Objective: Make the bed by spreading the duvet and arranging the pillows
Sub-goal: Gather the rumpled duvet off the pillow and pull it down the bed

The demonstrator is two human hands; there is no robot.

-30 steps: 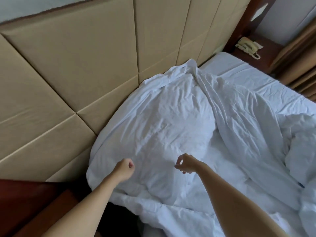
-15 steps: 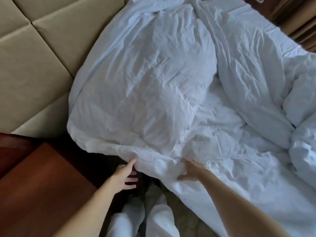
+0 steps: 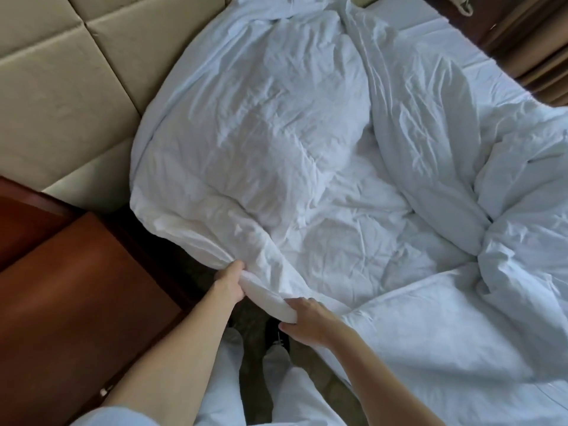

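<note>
A crumpled white duvet (image 3: 353, 229) covers most of the bed, bunched into thick folds on the right. Under it, near the headboard, a rounded bulge (image 3: 261, 118) lifts the cloth; whether a pillow lies there I cannot tell. My left hand (image 3: 230, 284) grips the duvet's near edge at the bedside, fingers tucked under the fold. My right hand (image 3: 309, 318) pinches the same edge a little to the right, thumb below and fingers on top. A rolled strip of the edge runs between the two hands.
A beige padded headboard (image 3: 76, 72) fills the upper left. A reddish wooden bedside table (image 3: 70, 302) stands at my left. Bare sheet (image 3: 424, 38) shows at the far side, with brown curtains (image 3: 541, 56) beyond. My white trousers and dark shoes are on the floor below.
Both hands came down from above the bulge to the bedside edge, open half a second ago, and have now closed on the duvet's edge. The view tilted downward.
</note>
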